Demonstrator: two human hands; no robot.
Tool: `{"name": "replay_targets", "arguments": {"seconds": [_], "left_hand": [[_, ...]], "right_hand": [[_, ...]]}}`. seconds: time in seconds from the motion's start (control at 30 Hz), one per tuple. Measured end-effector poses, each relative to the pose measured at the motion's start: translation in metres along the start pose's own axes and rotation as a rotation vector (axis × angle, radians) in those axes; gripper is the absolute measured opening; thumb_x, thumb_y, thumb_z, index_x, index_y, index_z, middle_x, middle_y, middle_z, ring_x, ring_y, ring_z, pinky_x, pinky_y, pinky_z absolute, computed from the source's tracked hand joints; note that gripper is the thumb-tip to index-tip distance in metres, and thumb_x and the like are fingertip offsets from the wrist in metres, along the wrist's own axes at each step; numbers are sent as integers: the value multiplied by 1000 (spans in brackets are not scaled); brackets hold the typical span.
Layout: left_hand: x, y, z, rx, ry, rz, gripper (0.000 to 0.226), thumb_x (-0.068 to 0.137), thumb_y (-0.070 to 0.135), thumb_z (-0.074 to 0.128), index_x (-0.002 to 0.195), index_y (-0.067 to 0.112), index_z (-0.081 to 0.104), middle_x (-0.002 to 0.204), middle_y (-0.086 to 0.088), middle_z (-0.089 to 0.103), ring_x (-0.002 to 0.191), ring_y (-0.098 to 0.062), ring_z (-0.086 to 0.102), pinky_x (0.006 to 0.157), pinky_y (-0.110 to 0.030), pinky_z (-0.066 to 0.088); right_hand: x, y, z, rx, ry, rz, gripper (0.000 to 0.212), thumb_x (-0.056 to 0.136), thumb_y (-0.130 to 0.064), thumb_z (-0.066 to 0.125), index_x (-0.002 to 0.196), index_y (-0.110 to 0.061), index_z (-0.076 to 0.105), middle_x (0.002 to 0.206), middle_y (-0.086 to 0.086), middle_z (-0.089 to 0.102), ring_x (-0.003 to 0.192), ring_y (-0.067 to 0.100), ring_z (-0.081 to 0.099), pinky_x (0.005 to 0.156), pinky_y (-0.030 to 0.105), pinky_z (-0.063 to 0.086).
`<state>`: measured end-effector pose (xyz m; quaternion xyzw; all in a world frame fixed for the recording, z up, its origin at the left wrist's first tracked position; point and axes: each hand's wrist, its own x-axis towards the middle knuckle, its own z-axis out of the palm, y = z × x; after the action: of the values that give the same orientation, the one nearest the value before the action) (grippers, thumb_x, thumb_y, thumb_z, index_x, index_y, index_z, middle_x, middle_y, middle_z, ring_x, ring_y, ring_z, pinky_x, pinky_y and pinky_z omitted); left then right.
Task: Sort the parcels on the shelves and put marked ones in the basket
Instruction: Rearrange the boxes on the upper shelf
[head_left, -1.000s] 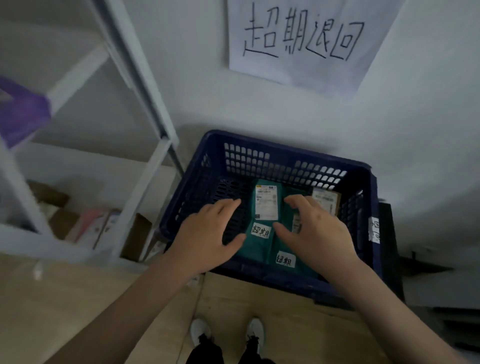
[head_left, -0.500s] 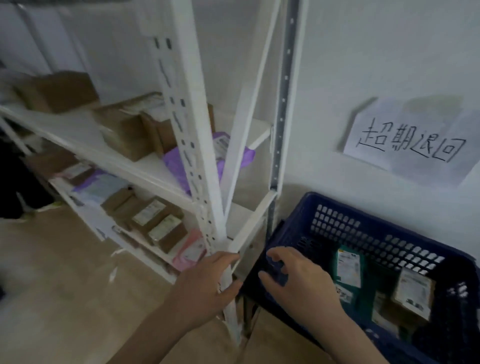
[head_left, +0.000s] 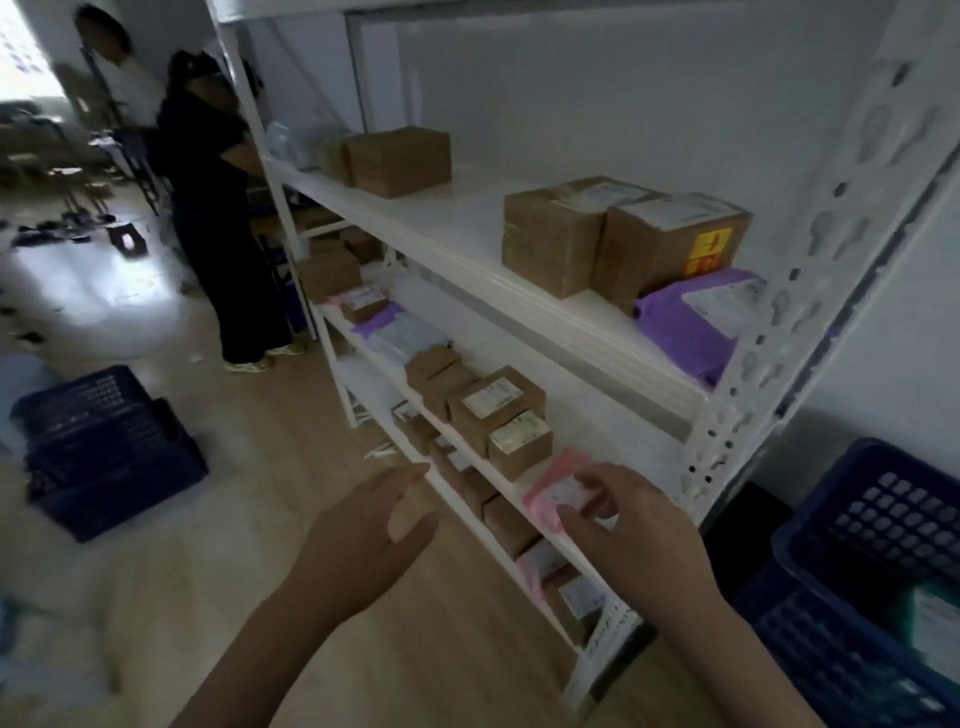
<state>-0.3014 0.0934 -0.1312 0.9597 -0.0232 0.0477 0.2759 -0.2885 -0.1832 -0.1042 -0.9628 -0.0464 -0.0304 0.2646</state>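
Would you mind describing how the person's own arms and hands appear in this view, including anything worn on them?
Both arms are bare right down to the frame's lower edge: no sleeve or cuff shows on either forearm. The left hand and right hand wear no gloves, and no ring, watch, or wristband can be seen. The picture is dim and slightly blurred, so fine details such as the nails cannot be made out.

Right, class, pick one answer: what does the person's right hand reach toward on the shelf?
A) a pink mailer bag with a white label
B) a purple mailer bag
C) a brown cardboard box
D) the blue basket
A: the right hand has its fingertips at the pink mailer bag with a white label, which lies at the front edge of the middle shelf, while the left hand hangs open beside it.
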Motion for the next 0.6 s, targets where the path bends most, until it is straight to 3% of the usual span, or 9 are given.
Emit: {"name": "replay_targets", "arguments": {"seconds": [0.07, 0.13, 0.27, 0.4, 0.53, 0.6], "left_hand": [[3, -29, -13, 0, 47, -50, 52, 92, 61, 54, 141, 49, 41, 134, 29, 51, 111, 7, 53, 89, -25, 50], [11, -48, -24, 2, 81, -74, 52, 93, 60, 54, 142, 49, 40, 136, 32, 46, 113, 10, 49, 88, -23, 49], [46, -74, -37, -25, 125, -95, 53, 93, 56, 57, 143, 48, 40, 131, 33, 44, 113, 9, 48, 87, -23, 48], [104, -103, -37, -6, 129, -80, 57, 94, 59, 54, 146, 43, 39, 142, 24, 48, 124, 0, 51, 91, -25, 49], [182, -138, -43, 10, 123, -49, 59, 94, 60, 54, 148, 41, 37, 142, 20, 49, 115, -3, 56, 84, -24, 48], [226, -158, -52, 22, 123, -39, 59, 94, 59, 55, 148, 41, 37, 144, 19, 49, 121, -1, 53, 84, -23, 47]], "right_hand": [[13, -18, 8, -9, -35, -3, 30, 92, -54, 56, 117, -38, 53, 104, -18, 59, 78, -1, 57, 77, 23, 47], [29, -33, 16, -23, -37, -20, 35, 90, -58, 55, 120, -40, 52, 104, -20, 57, 77, -2, 56, 81, 27, 50], [75, -61, 35, -6, -41, -42, 38, 89, -56, 58, 124, -40, 53, 111, -19, 59, 93, 2, 59, 88, 33, 52], [142, -91, 65, -26, -98, -76, 40, 93, -51, 56, 129, -36, 50, 121, -16, 56, 100, 4, 54, 88, 23, 40], [227, -124, 99, -28, -110, -127, 40, 93, -56, 55, 127, -35, 51, 116, -16, 58, 96, 5, 56, 85, 26, 44], [276, -144, 114, -34, -113, -149, 39, 93, -55, 52, 126, -34, 51, 117, -15, 56, 95, 7, 56, 85, 29, 46]]}}
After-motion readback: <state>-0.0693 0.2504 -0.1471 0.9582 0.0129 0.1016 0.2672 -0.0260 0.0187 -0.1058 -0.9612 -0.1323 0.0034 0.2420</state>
